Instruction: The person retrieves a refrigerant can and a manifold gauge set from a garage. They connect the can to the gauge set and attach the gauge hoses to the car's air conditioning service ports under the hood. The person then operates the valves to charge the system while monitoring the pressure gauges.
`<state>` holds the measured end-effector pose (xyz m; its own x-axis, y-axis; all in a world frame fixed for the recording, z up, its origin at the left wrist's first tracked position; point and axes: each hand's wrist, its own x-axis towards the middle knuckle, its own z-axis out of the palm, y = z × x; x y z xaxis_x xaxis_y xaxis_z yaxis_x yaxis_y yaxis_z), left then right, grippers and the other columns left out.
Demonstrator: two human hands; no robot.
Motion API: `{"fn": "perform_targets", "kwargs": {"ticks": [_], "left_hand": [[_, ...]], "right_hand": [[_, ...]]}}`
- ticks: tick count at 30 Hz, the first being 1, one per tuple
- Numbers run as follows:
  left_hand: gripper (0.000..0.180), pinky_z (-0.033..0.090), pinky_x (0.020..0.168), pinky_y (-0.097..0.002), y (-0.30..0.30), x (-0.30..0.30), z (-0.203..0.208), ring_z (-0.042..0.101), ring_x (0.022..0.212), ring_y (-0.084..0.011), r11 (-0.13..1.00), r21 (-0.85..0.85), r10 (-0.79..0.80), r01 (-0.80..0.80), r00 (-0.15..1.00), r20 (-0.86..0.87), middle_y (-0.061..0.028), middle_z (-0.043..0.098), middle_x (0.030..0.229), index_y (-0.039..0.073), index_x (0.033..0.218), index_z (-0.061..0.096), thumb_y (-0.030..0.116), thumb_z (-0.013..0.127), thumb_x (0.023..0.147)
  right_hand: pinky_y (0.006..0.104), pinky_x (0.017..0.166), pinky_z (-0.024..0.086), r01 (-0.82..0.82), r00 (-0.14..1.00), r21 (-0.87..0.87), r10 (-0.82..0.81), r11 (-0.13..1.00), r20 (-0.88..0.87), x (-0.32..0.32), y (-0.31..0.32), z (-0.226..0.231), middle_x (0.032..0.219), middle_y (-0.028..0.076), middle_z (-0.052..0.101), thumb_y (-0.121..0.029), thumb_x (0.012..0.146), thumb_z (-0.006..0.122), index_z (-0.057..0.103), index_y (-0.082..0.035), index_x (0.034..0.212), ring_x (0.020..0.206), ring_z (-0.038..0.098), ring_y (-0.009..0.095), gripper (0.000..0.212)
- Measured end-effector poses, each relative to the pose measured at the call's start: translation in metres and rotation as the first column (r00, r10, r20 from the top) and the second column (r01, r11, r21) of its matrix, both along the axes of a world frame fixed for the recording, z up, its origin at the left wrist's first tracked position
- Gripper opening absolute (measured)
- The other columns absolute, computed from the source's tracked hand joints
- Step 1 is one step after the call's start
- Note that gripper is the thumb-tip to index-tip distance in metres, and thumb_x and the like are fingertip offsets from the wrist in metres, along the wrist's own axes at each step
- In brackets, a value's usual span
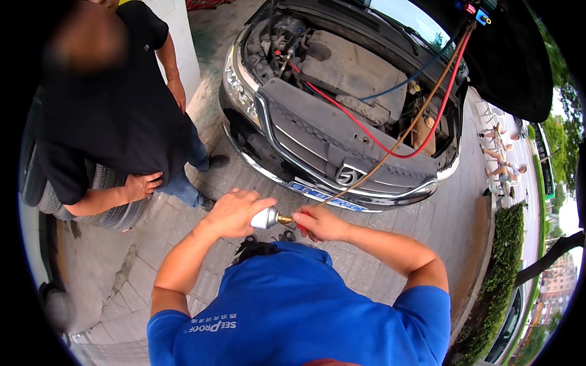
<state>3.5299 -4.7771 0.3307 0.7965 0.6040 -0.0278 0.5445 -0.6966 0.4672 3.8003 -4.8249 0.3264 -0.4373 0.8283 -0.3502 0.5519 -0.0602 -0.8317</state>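
Observation:
In front of my chest my left hand is closed around a small white can, tipped on its side with its top facing right. A brass fitting sits at the can's top, between my two hands. My right hand pinches a red part beside that fitting; its exact shape is mostly covered by my fingers. From close to my right hand a yellow-brown hose runs up across the car's front to a gauge set hanging at the raised hood.
A black car stands ahead with its engine bay exposed. Red and blue hoses drop into it. On the left a person in a black shirt stands near stacked tires. A hedge borders the right; seated people are farther off.

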Motion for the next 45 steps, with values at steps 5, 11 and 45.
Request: {"fn": "perform_targets", "kwargs": {"ticks": [5, 11, 45], "left_hand": [[0.077, 0.044, 0.089, -0.0478, -0.001, -0.002, -0.005, 0.059, 0.098, -0.0312, 0.998, -0.070, 0.007, -0.001, 0.996, 0.084, -0.0108, 0.058, 0.104, 0.019, 0.133, 0.047, 0.014, 0.074, 0.062], [0.076, 0.044, 0.088, -0.0462, -0.006, 0.001, -0.008, 0.059, 0.098, -0.0313, 1.000, 0.024, -0.019, 0.018, 0.999, 0.030, -0.0105, 0.059, 0.102, 0.019, 0.133, 0.048, 0.014, 0.074, 0.061], [0.073, 0.046, 0.086, -0.0449, 0.002, -0.003, 0.004, 0.060, 0.095, -0.0346, 0.986, 0.072, -0.148, 0.152, 0.987, -0.057, -0.0126, 0.060, 0.099, 0.017, 0.131, 0.048, 0.014, 0.073, 0.062]], "right_hand": [[0.0359, 0.062, 0.051, -0.491, 0.863, 0.632, 0.237, 0.600, 0.445, 0.006, 0.001, 0.002, 0.094, 0.012, 0.056, -0.035, 0.086, 0.065, 0.055, -0.006, 0.105, 0.067, 0.059, 0.026, 0.036], [0.0309, 0.057, 0.048, 0.145, 0.975, -0.614, -0.217, 0.776, -0.044, -0.005, 0.002, 0.004, 0.065, 0.011, 0.053, -0.034, 0.096, 0.054, 0.056, -0.004, 0.096, 0.063, 0.058, 0.020, 0.030], [0.0316, 0.057, 0.047, 0.052, 0.998, -0.203, -0.058, 0.978, -0.026, -0.009, -0.011, -0.012, 0.070, 0.010, 0.053, -0.040, 0.092, 0.059, 0.053, -0.006, 0.099, 0.063, 0.058, 0.020, 0.035]]}}
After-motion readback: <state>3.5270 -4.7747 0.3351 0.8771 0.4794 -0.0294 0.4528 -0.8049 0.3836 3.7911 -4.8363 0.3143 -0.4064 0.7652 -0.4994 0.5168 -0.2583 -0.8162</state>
